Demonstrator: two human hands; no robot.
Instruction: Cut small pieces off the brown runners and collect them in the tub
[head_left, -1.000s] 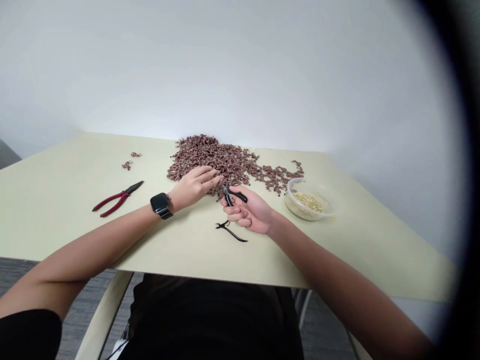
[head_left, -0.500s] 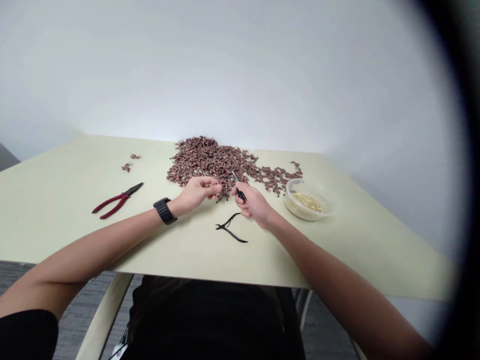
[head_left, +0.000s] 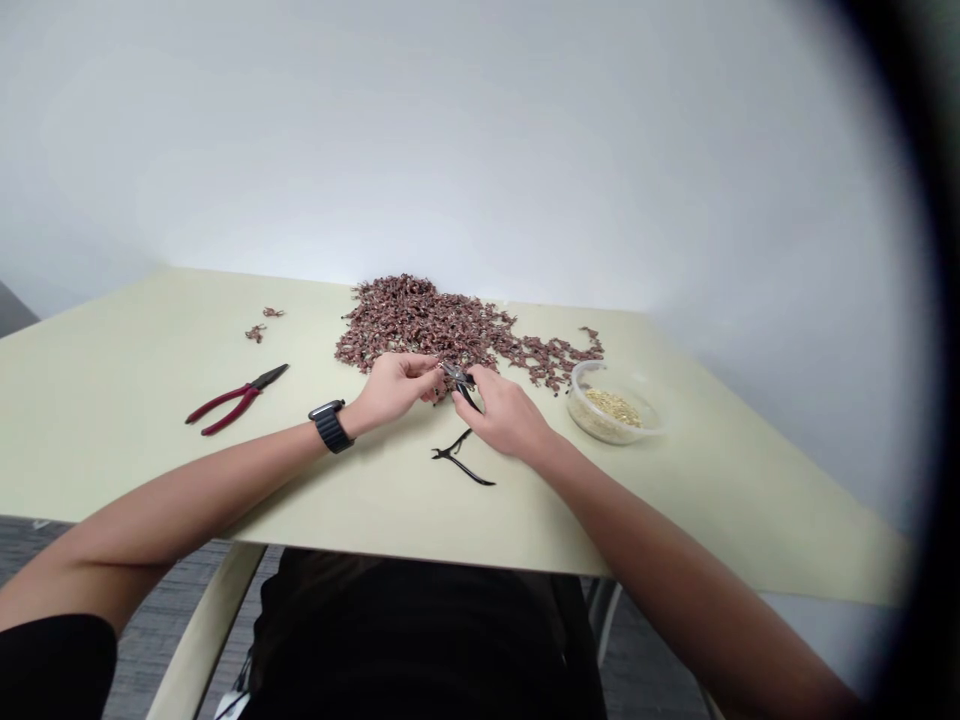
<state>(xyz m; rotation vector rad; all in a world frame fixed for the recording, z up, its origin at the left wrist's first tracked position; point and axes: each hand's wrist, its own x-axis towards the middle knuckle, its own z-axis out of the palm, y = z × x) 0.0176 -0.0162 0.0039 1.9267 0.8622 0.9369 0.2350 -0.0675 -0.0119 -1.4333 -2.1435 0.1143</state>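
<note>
My left hand (head_left: 396, 390) is closed in a pinch at the near edge of a heap of small reddish-brown pieces (head_left: 420, 318) with pale and dark tips. A tiny piece like those in the heap seems to be between its thumb and finger, mostly hidden. My right hand (head_left: 508, 412) is wrapped round small black-handled pliers (head_left: 463, 384). Their metal jaws point left and meet the left fingertips; whether they grip the piece I cannot tell. Just below the right hand, black cuticle nippers (head_left: 451, 454) lie spread on the table.
On the left lie long-nose pliers with red handles (head_left: 238, 400), and behind them a couple of loose brown pieces (head_left: 256, 333). A clear plastic tub (head_left: 594, 426) holding small gold-coloured bits (head_left: 613, 406) stands on the right. The pale table (head_left: 360, 510) meets a white wall.
My right hand has moved left and turned, bringing the pliers' jaws from pointing up and away to the left fingertips. The left hand has stayed nearly in place.
</note>
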